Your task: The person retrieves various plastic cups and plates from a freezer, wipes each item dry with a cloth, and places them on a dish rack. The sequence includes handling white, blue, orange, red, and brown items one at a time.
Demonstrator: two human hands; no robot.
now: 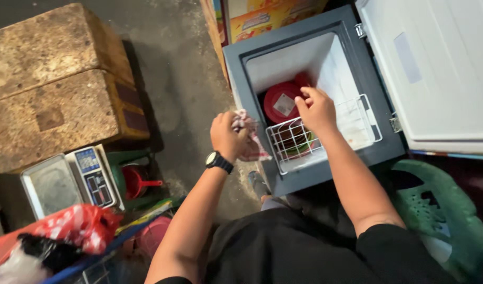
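Grey concrete floor [183,79] runs between two worn, speckled boxes [52,84] at the left and a small grey chest freezer [325,158] at the right, whose white lid [436,68] is swung fully back so the well stands open from above. Inside hangs a white wire basket [299,139] hooked over the rim, probably so small items stay reachable; below and beside it sit round red-lidded containers [281,102]. The right hand [317,108] reaches down into the freezer, its fingers curled at the basket's top wire beside the red lid (whether they grip the wire or merely rest on it I cannot tell). The left hand [226,135], with a black wristwatch [218,161] on its wrist, is held outside the freezer's front edge, closed tightly around a crumpled red-and-white plastic wrapper [250,138], kept clear of the opening. Lower left, a digital weighing scale [67,181] stands beside a red plastic bag [73,226], and a green plastic chair [441,210] stands at the right.
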